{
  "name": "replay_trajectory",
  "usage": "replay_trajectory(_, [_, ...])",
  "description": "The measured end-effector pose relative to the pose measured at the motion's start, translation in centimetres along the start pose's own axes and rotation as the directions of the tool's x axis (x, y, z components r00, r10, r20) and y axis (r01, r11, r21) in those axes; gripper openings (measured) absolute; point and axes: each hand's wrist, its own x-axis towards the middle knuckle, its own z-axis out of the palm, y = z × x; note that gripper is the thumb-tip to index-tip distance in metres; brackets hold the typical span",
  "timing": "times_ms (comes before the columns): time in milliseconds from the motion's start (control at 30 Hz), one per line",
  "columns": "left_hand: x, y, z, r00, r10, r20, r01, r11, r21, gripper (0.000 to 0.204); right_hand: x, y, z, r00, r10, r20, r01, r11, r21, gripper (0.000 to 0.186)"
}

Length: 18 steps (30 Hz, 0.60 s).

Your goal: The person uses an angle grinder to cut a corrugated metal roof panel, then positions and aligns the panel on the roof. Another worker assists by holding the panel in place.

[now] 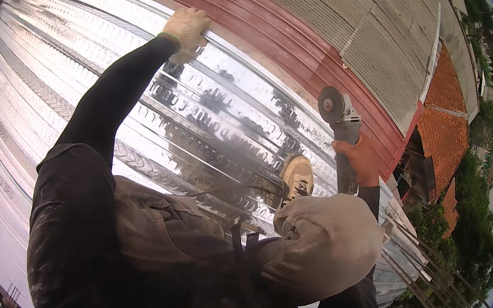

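My left hand [187,27], in a pale work glove with a coloured cuff, grips the upper edge of a shiny corrugated metal sheet [229,95]. Its fingers curl over that edge. On the right, my right hand [361,160] is wrapped round the body of an angle grinder [347,129]. The grinder's dark round disc [331,105] points up and stands near the sheet's far edge. Whether the disc touches metal or spins, I cannot tell. My bent knee [328,247] and one light shoe [299,175] are over the sheet.
Red metal roofing [277,23] and grey corrugated roofing [393,48] lie beyond the sheet. A thin dark cable [223,188] runs by my legs. At right, the roof edge drops toward trees [471,217], orange roof tiles [443,141] and several thin rods [428,293] sticking out.
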Motion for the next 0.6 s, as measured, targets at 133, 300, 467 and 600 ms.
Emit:
replay_trajectory(133, [-6.0,0.4,-1.3,0.958,0.026,-0.287,-0.015,0.999,0.039,0.07,2.0,-0.3,1.1,0.993,-0.023,0.116,0.024,1.0,-0.006,0.041])
replay_trajectory(300, [-22.7,2.1,-0.4,0.91,-0.394,-0.13,0.397,0.918,-0.004,0.083,6.4,-0.2,0.7,0.972,-0.011,0.235,0.024,0.998,-0.055,0.042])
replay_trajectory(467, [-38.2,10.0,5.5,0.166,-0.879,0.447,0.985,0.164,-0.045,0.112,10.9,-2.1,2.2,0.916,-0.042,0.4,0.075,0.995,-0.068,0.044])
replay_trajectory(600, [-39.5,13.5,8.2,0.036,-0.878,0.478,0.989,-0.037,-0.143,0.139,13.8,-3.6,4.5,0.861,-0.106,0.498,0.176,0.98,-0.095,0.045])
